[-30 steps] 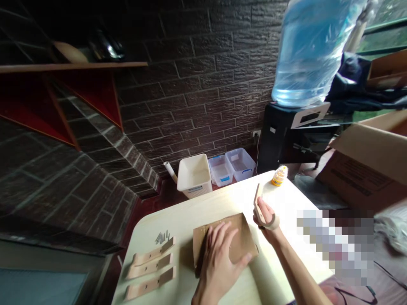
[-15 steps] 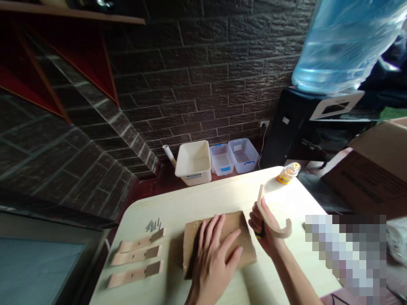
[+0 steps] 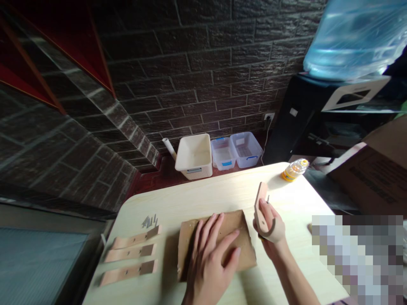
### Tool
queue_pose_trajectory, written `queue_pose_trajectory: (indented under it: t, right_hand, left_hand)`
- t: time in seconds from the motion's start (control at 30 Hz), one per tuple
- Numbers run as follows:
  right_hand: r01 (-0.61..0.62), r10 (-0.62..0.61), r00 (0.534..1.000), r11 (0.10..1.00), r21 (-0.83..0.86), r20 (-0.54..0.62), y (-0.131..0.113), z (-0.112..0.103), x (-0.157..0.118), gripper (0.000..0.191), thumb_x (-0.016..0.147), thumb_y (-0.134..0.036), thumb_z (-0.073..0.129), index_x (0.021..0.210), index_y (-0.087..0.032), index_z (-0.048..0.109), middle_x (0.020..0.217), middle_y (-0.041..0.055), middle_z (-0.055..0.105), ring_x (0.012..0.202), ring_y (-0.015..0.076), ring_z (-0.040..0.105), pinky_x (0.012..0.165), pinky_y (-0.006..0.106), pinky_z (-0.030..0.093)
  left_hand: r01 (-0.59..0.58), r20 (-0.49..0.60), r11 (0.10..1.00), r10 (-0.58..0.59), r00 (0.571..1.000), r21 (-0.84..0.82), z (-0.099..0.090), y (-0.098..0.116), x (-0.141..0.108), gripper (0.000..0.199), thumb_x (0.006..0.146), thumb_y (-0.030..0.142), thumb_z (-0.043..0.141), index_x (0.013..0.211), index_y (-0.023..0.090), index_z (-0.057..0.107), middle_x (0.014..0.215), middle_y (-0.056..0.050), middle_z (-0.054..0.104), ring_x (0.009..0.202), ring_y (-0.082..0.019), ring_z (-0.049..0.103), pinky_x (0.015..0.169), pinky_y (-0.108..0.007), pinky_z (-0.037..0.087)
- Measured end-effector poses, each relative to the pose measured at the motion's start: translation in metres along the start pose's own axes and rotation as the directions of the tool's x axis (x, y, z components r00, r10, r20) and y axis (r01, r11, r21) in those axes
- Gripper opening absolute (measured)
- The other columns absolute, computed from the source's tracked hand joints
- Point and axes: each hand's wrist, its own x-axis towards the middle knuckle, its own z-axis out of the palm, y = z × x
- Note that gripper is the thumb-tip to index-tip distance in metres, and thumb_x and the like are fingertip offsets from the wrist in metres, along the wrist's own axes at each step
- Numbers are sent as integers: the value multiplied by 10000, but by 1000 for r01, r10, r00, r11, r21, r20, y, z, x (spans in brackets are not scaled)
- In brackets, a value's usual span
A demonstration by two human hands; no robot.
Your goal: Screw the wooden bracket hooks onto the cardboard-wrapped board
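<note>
My left hand (image 3: 211,258) lies spread on a brown cardboard piece (image 3: 244,237), fingers apart and holding nothing. To its right, my right hand (image 3: 271,224) is closed round a curved wooden hook (image 3: 261,199), whose straight end points up and whose curved end lies near the wrist. A thin dark screw or nail (image 3: 268,198) sticks up beside those fingers. On the table's left side are three wooden pieces (image 3: 116,275), laid roughly parallel, each with a darker right end. Several screws or nails (image 3: 149,221) lie loose above them.
The pale table (image 3: 203,197) bears a clear bottle with yellow contents (image 3: 294,170) at its far right corner. Beyond stand a cream bin (image 3: 193,159) and two clear plastic boxes (image 3: 246,152). A water dispenser (image 3: 289,114) is at right.
My right hand has turned the hook so that its flat face and a hole show. A screw or nail now shows by its fingers. My left hand stays on the cardboard; the view has shifted slightly.
</note>
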Motion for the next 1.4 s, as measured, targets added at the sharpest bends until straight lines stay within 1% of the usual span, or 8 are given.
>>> queue_pose_trajectory:
  t: [0.33,0.57,0.67,0.77,0.93,1.23,1.33,1.4]
  right_hand:
    - [10,-11,999,999,-33,-33,2,-2,9,375,775,-533,756,941,-200,709,827,21,717,705,163,631,631,256,490]
    - [-65,60,996,994,-89,-66,3,-6,8,338,765,-496,768,839,-206,609,530,-93,471,393,57,322,361,185,229]
    - [-47,42,998,992,-117,-48,8,-7,11,344,770,-496,757,806,-218,559,474,-124,371,364,51,254,348,177,202]
    - [-11,6,1000,976,-219,-20,10,-9,14,375,769,-549,730,780,-215,559,454,-107,419,337,57,262,327,189,194]
    - [82,-93,996,900,-429,-6,4,-9,12,416,757,-592,711,815,-185,647,516,-9,601,352,104,404,331,230,241]
    - [109,-128,992,848,-519,-2,4,-6,12,443,732,-612,719,796,-175,692,660,66,729,407,147,504,385,265,326]
    - [106,-127,992,845,-525,-5,5,-7,12,439,734,-611,718,780,-176,690,670,72,736,414,148,511,381,263,317]
    - [103,-126,992,846,-524,-9,5,-7,12,436,745,-608,711,786,-174,689,663,73,732,408,144,505,376,260,307]
  left_hand:
    - [32,37,998,-30,999,-49,0,-1,1,666,832,348,719,1456,360,487,1580,-24,419,1454,-334,386,1197,-607,318]
    - [-5,97,991,18,995,-133,-10,-17,-3,967,655,509,856,1497,319,419,1495,-59,532,1382,-339,482,1236,-595,233]
    - [101,24,994,-100,995,-39,-10,-17,-12,975,613,474,874,1475,320,446,1561,-84,442,1408,-398,425,1216,-658,185]
    - [352,-79,936,-349,934,29,-5,-9,-21,1082,604,467,857,1527,233,343,1624,-161,297,1431,-451,348,1137,-680,302]
    - [507,-128,861,-499,857,39,1,4,-30,932,731,528,747,1511,209,348,1610,-197,291,1377,-488,379,1028,-691,400]
    - [220,18,970,-219,976,-105,-6,-43,-21,929,699,470,824,1495,271,390,1602,-121,350,1480,-405,286,1177,-632,295]
    - [316,-101,940,-330,939,-127,-6,-43,-20,867,726,500,804,1468,262,425,1591,-135,364,1455,-401,335,1150,-606,352]
    - [435,-180,888,-457,871,-149,-4,-40,-19,834,736,525,787,1450,259,448,1569,-151,384,1417,-398,393,1121,-592,393]
